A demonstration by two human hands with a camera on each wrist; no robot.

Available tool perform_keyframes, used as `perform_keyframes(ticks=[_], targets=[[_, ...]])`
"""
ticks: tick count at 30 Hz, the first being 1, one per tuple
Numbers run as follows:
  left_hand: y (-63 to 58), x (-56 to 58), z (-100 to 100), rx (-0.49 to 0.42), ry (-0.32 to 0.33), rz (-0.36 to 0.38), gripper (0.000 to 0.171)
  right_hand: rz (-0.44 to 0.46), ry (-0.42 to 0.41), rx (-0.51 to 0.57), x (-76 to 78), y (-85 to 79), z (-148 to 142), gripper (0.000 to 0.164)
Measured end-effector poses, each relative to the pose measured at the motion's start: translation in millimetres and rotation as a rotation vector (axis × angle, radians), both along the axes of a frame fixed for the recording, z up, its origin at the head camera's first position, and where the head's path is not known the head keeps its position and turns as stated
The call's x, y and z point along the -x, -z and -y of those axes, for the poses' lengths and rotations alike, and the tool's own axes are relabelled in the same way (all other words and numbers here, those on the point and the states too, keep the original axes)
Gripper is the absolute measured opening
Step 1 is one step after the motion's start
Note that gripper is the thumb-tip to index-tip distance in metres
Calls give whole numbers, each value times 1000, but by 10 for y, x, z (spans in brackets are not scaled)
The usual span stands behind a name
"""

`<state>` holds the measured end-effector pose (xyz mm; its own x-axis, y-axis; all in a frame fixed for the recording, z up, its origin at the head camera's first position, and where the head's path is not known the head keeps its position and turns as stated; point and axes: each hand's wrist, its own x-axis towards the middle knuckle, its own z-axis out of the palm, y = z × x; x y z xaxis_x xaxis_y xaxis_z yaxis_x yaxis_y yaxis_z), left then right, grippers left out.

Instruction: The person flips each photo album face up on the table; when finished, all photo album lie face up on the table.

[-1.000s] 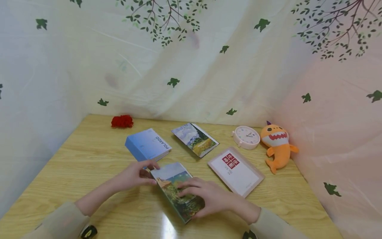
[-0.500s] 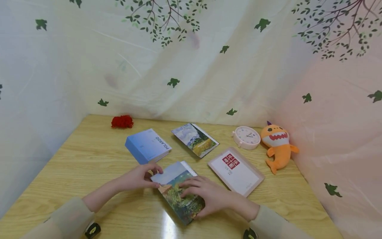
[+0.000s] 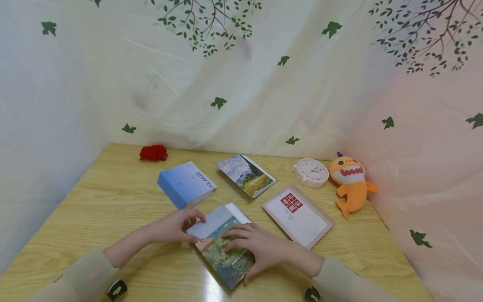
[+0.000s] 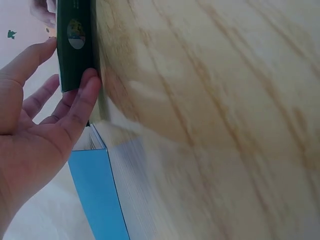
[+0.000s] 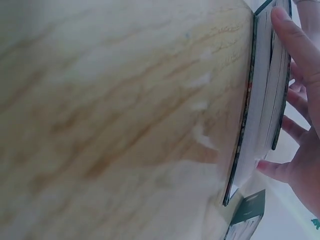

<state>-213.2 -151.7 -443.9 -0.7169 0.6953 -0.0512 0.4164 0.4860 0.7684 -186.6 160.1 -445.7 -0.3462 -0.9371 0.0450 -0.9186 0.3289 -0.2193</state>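
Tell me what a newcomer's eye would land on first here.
Probably the bright orange shark plush, beside the pink clock on the right of the wooden table. Next, likely the red yarn-like bundle near the back left corner. Front and centre, the painting-covered book with the left hand and right hand on it.

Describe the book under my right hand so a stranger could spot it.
On the table, go to the near middle, where a left hand and right hand hold a book. Its painted cover shows pale sky over greenery. Unlike the golden-field book farther back, it has hands on it.
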Motion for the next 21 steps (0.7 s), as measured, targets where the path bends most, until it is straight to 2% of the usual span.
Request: perform_keyframes(ticks=[9,14,17,21], targets=[[-65,-27,17,24,29,-27,47,30,-36,9,17,11,32,81],[-137,-27,-5,91,15,-70,47,86,-44,54,27,-104,-31,82],[-227,-12,-49,152,-6,-141,48,109,7,71,48,-238,-141,79],[-389,31,-170,161,-20,-212,49,88,121,83,125,-409,-335,79]])
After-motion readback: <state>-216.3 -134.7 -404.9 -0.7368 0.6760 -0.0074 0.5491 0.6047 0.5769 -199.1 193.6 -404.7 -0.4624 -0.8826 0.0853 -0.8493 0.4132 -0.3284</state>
